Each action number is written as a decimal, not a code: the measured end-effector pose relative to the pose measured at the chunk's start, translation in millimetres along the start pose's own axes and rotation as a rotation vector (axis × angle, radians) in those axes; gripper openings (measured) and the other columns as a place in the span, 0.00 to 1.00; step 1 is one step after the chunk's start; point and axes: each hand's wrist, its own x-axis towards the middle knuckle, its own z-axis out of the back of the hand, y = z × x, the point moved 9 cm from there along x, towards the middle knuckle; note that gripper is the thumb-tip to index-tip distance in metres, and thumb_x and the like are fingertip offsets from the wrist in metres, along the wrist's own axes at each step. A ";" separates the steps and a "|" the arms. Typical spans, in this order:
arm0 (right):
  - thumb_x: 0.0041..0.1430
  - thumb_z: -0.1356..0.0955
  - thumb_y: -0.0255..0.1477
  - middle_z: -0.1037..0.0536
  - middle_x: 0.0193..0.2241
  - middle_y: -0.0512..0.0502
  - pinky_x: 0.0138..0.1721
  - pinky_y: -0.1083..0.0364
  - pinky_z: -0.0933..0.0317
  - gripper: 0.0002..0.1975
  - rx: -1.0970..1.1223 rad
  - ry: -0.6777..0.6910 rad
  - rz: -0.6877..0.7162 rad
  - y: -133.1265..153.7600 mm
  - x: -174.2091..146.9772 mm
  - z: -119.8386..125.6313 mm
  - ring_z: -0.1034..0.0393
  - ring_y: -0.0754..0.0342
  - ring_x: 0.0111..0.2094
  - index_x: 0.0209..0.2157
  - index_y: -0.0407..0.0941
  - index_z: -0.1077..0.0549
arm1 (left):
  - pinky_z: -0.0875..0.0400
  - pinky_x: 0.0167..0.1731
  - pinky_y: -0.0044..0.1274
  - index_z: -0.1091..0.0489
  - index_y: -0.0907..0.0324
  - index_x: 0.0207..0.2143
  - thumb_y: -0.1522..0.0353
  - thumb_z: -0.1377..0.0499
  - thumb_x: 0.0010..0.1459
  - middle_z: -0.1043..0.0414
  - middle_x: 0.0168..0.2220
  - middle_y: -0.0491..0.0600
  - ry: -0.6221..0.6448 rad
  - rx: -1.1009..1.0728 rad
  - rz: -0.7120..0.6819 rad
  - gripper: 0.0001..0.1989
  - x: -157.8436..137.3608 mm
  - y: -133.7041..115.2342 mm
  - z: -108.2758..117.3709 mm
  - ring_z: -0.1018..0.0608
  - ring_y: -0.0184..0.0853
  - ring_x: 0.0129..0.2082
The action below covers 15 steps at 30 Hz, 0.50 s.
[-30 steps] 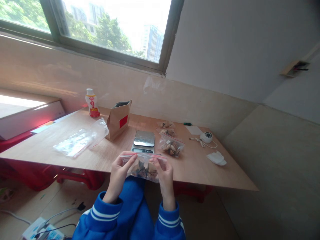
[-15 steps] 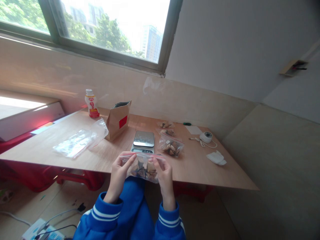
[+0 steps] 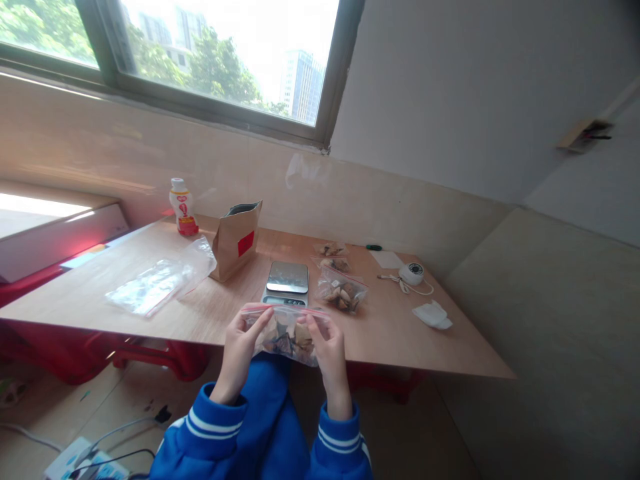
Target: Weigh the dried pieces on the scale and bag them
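Between my two hands hangs a clear zip bag with a red seal strip, partly filled with brownish dried pieces. My left hand pinches its top edge at the left, thumb on the strip. At the right end of the strip, my right hand pinches it in the same way. The bag is at the table's front edge, above my lap. Just behind it sits a digital kitchen scale with a bare metal plate; its display is partly covered by the bag's top.
Right of the scale lie filled zip bags in a row. A brown paper pouch stands left, beside flat clear bags and a bottle. A white dome camera and crumpled tissue lie right on the table.
Almost nothing differs. Both hands keep their pinch on the bag's strip, and the view has shifted very slightly.
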 end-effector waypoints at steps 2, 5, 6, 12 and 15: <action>0.57 0.31 0.40 0.18 0.33 0.44 0.46 0.51 0.33 0.15 -0.001 0.003 0.002 -0.5 0.0 0.1 0.24 0.49 0.39 0.34 0.42 0.22 | 0.29 0.39 0.22 0.26 0.61 0.36 0.59 0.33 0.47 0.25 0.34 0.48 0.005 -0.009 0.006 0.17 0.7 2.2 -0.6 0.23 0.35 0.38; 0.57 0.31 0.40 0.18 0.33 0.44 0.46 0.51 0.33 0.15 0.009 -0.004 -0.015 -2.9 -0.3 1.2 0.24 0.49 0.39 0.35 0.42 0.22 | 0.29 0.39 0.22 0.27 0.61 0.36 0.59 0.34 0.47 0.25 0.34 0.47 0.017 -0.015 0.007 0.17 1.0 3.0 -1.9 0.23 0.35 0.38; 0.56 0.30 0.40 0.18 0.33 0.44 0.45 0.52 0.33 0.15 0.016 -0.004 -0.023 -3.8 -0.5 1.4 0.24 0.49 0.39 0.36 0.42 0.22 | 0.29 0.39 0.22 0.27 0.61 0.36 0.59 0.34 0.48 0.25 0.34 0.47 0.024 -0.017 0.003 0.17 0.7 1.9 -2.5 0.23 0.34 0.38; 0.52 0.27 0.37 0.18 0.32 0.45 0.41 0.53 0.31 0.13 0.035 -0.059 0.007 -0.7 -0.1 7.5 0.24 0.49 0.36 0.34 0.42 0.22 | 0.30 0.36 0.19 0.27 0.60 0.32 0.61 0.35 0.50 0.26 0.30 0.45 0.124 0.021 -0.064 0.12 -2.6 -11.4 -10.4 0.24 0.31 0.34; 0.52 0.27 0.36 0.19 0.30 0.46 0.40 0.54 0.31 0.11 0.038 -0.089 0.057 3.9 -0.3 11.7 0.24 0.51 0.35 0.32 0.43 0.22 | 0.30 0.36 0.19 0.26 0.60 0.31 0.62 0.35 0.50 0.27 0.31 0.45 0.154 0.035 -0.092 0.11 -3.8 -13.8 -12.4 0.24 0.31 0.34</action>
